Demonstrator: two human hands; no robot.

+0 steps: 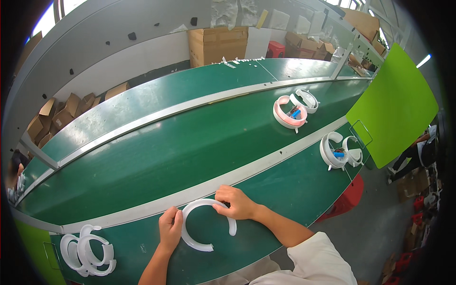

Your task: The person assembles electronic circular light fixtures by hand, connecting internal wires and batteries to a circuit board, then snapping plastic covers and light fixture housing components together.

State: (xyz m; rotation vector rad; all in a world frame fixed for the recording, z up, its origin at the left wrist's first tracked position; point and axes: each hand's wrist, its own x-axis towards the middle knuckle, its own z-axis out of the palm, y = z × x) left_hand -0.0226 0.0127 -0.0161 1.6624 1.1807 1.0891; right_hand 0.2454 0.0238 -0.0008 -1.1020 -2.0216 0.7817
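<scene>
White C-shaped ring (199,203) is held at the green worktop (280,190).
The left hand (170,228), fingers curled, grips its left side; the right hand (236,203) pinches its upper right, thumb against fingers.

Ring pile (82,255) near left on bench (275,194), lone ring (200,203) near middle, belt (142,161) behind, ring pairs (331,162) right on both, boxes (218,45) way far.

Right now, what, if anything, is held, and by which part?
A white C-shaped ring: the left hand grips its left side, the right hand its upper right.
</scene>
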